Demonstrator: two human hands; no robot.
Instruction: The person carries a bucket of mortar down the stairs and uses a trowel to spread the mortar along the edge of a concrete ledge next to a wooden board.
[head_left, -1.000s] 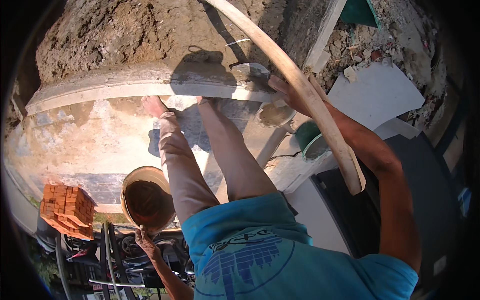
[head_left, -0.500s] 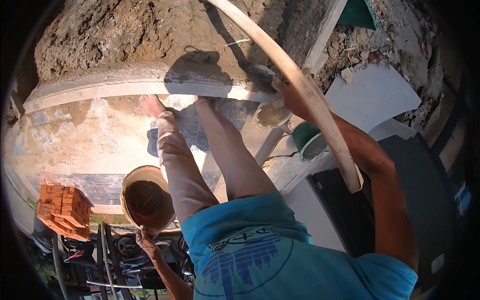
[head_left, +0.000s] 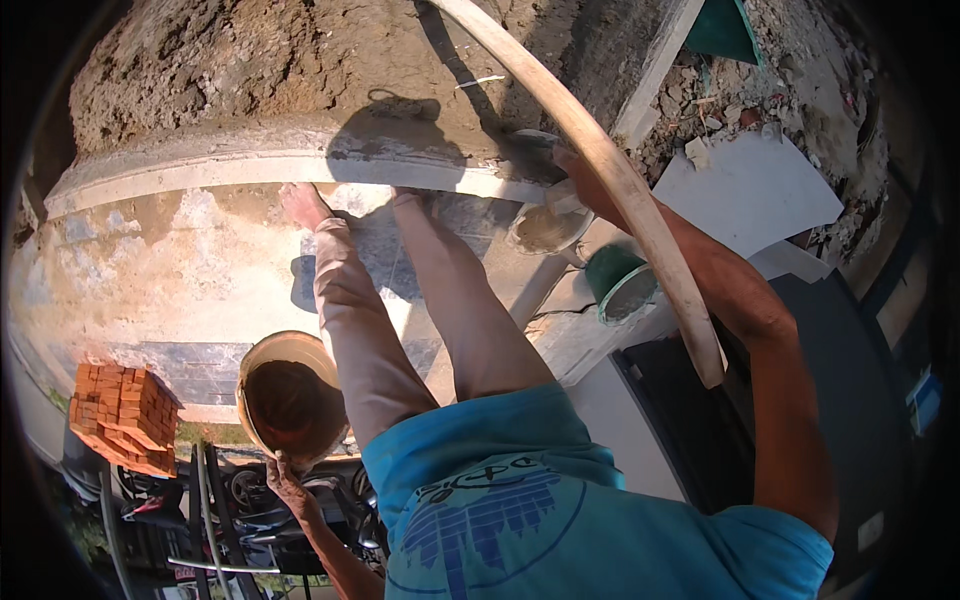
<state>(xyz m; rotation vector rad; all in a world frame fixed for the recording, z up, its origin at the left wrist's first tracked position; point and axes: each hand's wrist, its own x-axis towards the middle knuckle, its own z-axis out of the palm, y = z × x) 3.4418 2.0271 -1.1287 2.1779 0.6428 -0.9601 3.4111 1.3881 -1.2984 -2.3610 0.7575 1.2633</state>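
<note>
At the lower left, my left hand [head_left: 288, 487] closes on the rim of a round, worn bucket [head_left: 250, 400]. Its dark inside faces up and the bucket stands beside my leg. My right hand [head_left: 575, 178] reaches to the concrete ledge [head_left: 220, 181], its fingers curled beside a blurred grey shape. What they hold, if anything, is hard to make out. A long wooden pole [head_left: 590, 140] crosses in front of my right wrist and partly hides it; its lower end hangs in front of my forearm. Below that hand is a mortar-smeared bucket [head_left: 550, 231].
A green bucket [head_left: 615, 283] stands right of my legs. Orange bricks [head_left: 125, 415] are stacked at the left, with parked motorbikes [head_left: 250, 490] below them. Rough soil [head_left: 210, 75] lies beyond the ledge. A white board [head_left: 750, 190] rests by rubble at the right.
My right hand and forearm have moved slightly right. My left hand and its bucket have shifted a little left, still in my hold.
</note>
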